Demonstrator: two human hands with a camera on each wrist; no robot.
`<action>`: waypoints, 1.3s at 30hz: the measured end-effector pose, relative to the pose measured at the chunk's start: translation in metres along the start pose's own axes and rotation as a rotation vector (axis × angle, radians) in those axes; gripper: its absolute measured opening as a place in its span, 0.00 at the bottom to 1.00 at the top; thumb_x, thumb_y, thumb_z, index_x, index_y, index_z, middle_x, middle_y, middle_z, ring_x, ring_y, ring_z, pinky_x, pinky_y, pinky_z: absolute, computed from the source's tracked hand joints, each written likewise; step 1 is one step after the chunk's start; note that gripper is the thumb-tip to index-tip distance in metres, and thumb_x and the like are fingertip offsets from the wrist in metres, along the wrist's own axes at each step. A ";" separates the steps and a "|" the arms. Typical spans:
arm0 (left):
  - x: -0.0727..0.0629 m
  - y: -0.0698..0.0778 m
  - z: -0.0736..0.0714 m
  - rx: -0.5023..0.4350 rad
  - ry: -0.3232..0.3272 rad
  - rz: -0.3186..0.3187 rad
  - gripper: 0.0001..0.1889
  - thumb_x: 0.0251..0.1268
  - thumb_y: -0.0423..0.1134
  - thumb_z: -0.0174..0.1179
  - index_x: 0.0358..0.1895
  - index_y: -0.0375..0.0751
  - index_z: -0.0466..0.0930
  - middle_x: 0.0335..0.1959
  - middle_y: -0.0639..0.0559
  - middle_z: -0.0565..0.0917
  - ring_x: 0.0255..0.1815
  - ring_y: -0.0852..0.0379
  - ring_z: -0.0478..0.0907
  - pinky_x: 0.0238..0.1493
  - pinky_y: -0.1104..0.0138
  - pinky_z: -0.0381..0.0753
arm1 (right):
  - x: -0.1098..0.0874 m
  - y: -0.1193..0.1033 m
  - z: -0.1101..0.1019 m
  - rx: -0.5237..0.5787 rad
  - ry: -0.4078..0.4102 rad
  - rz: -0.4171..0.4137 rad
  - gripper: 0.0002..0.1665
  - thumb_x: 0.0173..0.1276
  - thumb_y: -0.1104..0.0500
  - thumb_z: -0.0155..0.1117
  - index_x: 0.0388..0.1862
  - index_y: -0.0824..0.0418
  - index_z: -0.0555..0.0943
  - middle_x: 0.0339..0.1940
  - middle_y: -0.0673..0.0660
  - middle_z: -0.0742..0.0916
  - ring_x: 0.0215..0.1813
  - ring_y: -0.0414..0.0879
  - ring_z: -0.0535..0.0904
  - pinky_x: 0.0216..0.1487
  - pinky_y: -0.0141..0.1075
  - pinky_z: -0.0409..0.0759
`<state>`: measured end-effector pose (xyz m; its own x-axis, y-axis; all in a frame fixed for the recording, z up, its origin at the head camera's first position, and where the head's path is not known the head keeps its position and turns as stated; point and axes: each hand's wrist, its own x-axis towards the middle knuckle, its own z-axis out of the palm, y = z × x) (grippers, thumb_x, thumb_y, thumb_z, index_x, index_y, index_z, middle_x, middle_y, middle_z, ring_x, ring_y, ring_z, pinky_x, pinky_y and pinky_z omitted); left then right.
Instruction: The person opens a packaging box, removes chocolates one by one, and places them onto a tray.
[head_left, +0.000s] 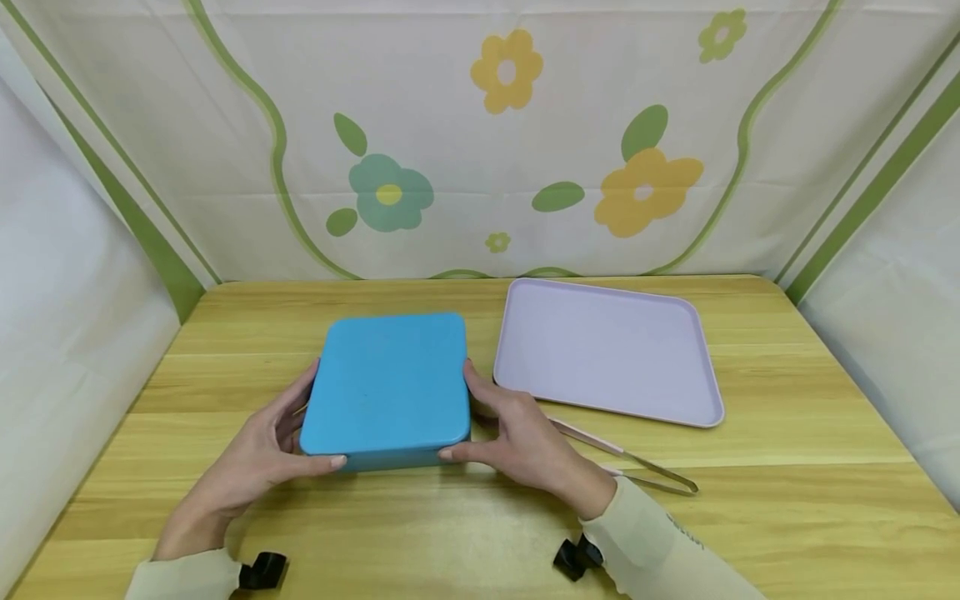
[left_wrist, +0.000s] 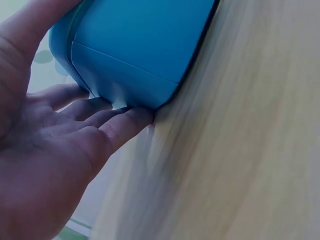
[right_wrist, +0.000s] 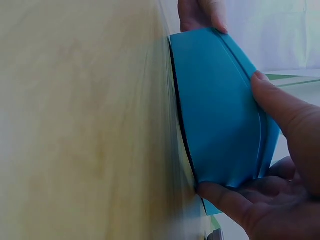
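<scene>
A blue square box (head_left: 386, 383) with rounded corners and a lid sits on the wooden table, and both hands grip it from its sides. On the left, my left hand (head_left: 258, 454) has its thumb along the front edge of the lid while its fingers (left_wrist: 127, 125) press low on the side wall. Opposite it, my right hand (head_left: 521, 433) holds the right side, thumb at the front right corner. The right wrist view shows fingertips (right_wrist: 215, 195) right at the box's bottom edge. A seam between lid and body shows in both wrist views.
To the right of the box lies a shallow lilac tray (head_left: 607, 354). Metal tongs (head_left: 693, 487) with pale handles lie in front of the tray, partly hidden by the right hand. A flowered cloth (head_left: 450, 225) hangs behind the wooden table (head_left: 787, 467).
</scene>
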<state>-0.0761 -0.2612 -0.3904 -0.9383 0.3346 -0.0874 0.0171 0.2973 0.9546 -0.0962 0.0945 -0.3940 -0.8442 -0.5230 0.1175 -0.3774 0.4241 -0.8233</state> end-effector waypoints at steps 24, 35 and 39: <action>0.002 0.001 0.003 0.000 0.007 -0.016 0.66 0.61 0.32 0.80 0.89 0.68 0.38 0.91 0.41 0.44 0.83 0.30 0.58 0.58 0.73 0.85 | 0.001 0.000 0.005 -0.004 0.051 0.082 0.70 0.58 0.46 0.88 0.89 0.53 0.53 0.86 0.54 0.66 0.86 0.49 0.63 0.81 0.52 0.71; 0.003 0.003 0.002 -0.004 -0.001 -0.002 0.61 0.66 0.32 0.76 0.89 0.65 0.39 0.91 0.40 0.43 0.83 0.30 0.57 0.56 0.70 0.87 | 0.003 0.000 0.003 0.113 0.045 0.059 0.66 0.63 0.48 0.85 0.90 0.52 0.52 0.88 0.55 0.63 0.84 0.50 0.67 0.64 0.41 0.85; 0.002 0.002 0.002 0.002 0.001 -0.002 0.61 0.66 0.33 0.76 0.89 0.65 0.39 0.92 0.41 0.43 0.83 0.31 0.58 0.56 0.70 0.87 | 0.003 0.000 0.004 0.110 0.037 0.067 0.66 0.64 0.48 0.85 0.90 0.52 0.51 0.88 0.55 0.63 0.85 0.50 0.66 0.63 0.40 0.85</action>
<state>-0.0775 -0.2584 -0.3889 -0.9385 0.3333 -0.0896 0.0155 0.2998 0.9539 -0.0970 0.0902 -0.3953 -0.8803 -0.4677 0.0795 -0.2775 0.3718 -0.8858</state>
